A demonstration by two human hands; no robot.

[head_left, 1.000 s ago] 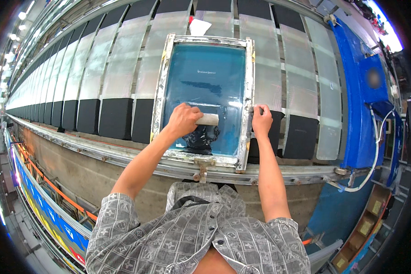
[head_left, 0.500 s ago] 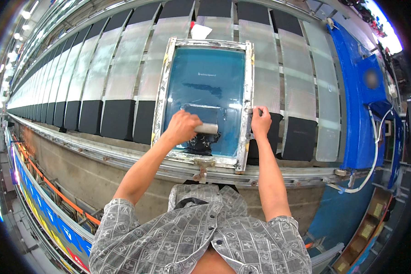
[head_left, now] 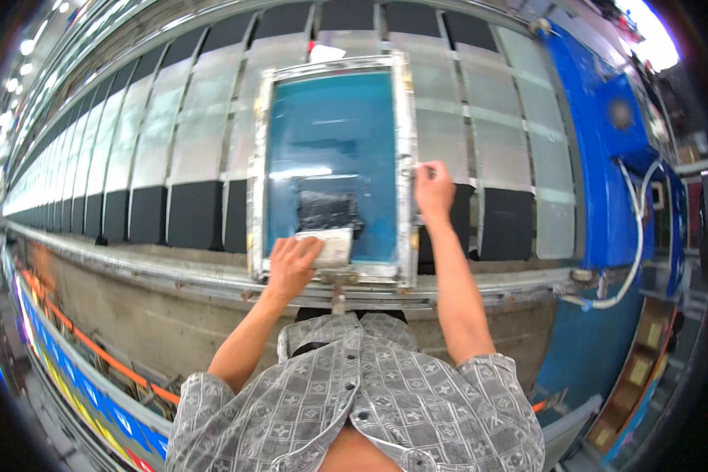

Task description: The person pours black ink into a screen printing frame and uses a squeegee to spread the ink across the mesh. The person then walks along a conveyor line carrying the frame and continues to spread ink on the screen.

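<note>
A metal-framed printing screen [head_left: 408, 118] with blue-green mesh lies flat on the long print table. My left hand [head_left: 291, 266] grips a pale squeegee [head_left: 332, 245] at the near end of the screen, close to the frame's front bar. A dark patch of ink [head_left: 328, 210] shows on the mesh just beyond the squeegee. My right hand [head_left: 433, 190] rests on the screen's right frame bar, fingers pinched on its edge.
The long table [head_left: 173, 141] carries rows of grey panels and black fabric pieces [head_left: 197, 214] to both sides. A metal rail [head_left: 173, 271] runs along its near edge. A blue machine body [head_left: 598, 149] with white cables [head_left: 629, 252] stands at the right.
My left hand has pulled the squeegee toward me down the mesh to the near frame bar, leaving the dark ink patch exposed. The right hand stays on the frame.
</note>
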